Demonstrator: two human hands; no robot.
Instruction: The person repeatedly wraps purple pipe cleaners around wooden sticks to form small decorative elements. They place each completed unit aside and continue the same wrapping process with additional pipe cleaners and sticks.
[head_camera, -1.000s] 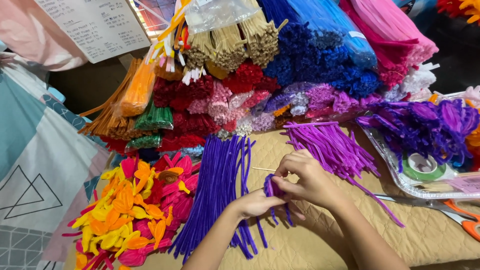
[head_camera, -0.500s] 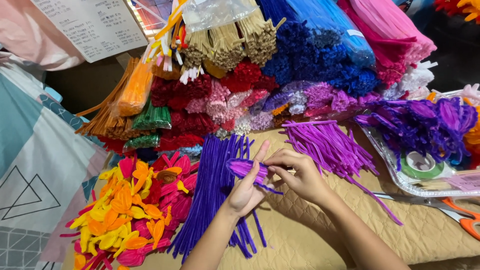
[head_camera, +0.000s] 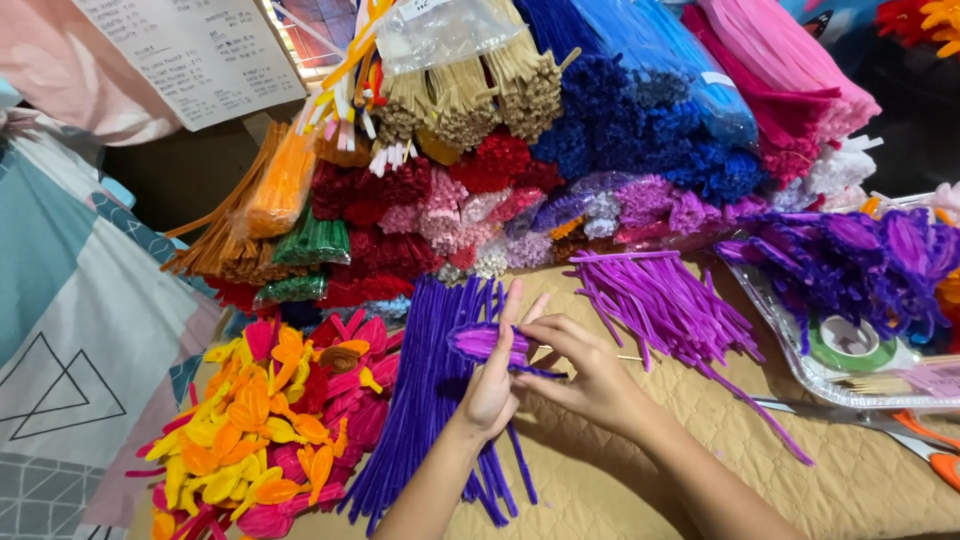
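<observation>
Purple fuzzy pipe-cleaner petal loop is getting pinched between my left hand and right hand, both clamping it above the beige quilted worktop.

I have a single view to work from, the camera worn on the person's head, so no second view overlaps it. It looks steeply down and forward over a tan quilted table cover. Both forearms enter from the bottom edge, and the left hand and right hand sit close, just below centre. The far edge of the frame reaches the stacked bundles of fuzzy craft stems in many colours. On my left, a patterned cloth with triangle outlines fills the edge.
</observation>
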